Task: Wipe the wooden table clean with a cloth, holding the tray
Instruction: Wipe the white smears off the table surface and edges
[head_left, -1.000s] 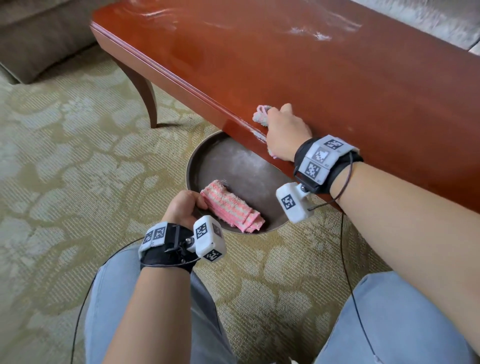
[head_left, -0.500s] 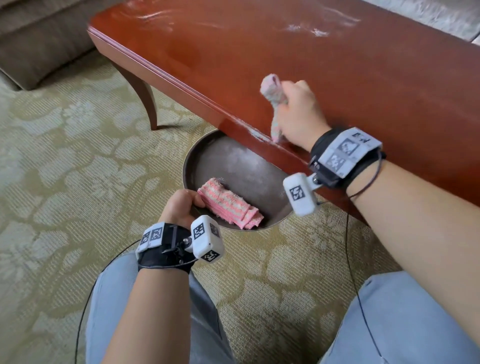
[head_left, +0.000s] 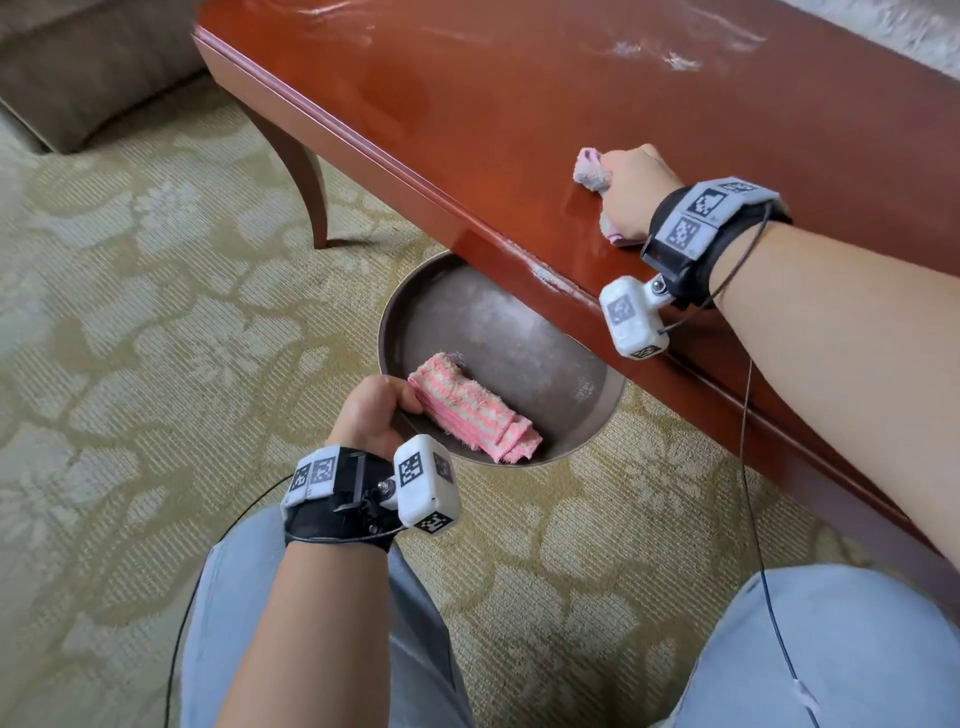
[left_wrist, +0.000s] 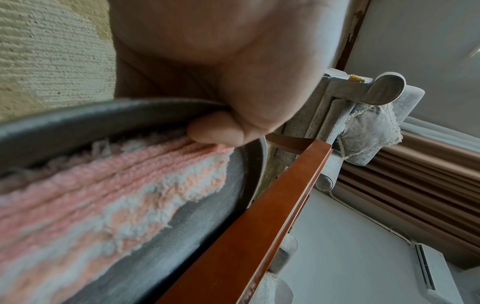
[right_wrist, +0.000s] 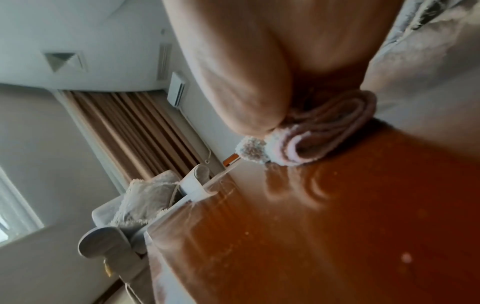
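Right hand (head_left: 631, 189) clutched the cloth (head_left: 591, 173) mid-table (head_left: 519, 119), left hand (head_left: 371, 410) pinched the tray (head_left: 519, 317) rim — white dust (head_left: 675, 61) remained at the far side and near edge.

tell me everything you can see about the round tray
The tray is round and shallow, dull grey-brown and metallic-looking, with a low raised rim and a pale dusty film on its floor. It is held level below the wooden table's near edge, its far part hidden under that edge. The left hand grips its near rim, thumb inside. A folded pink-and-white striped cloth lies in it by the thumb.
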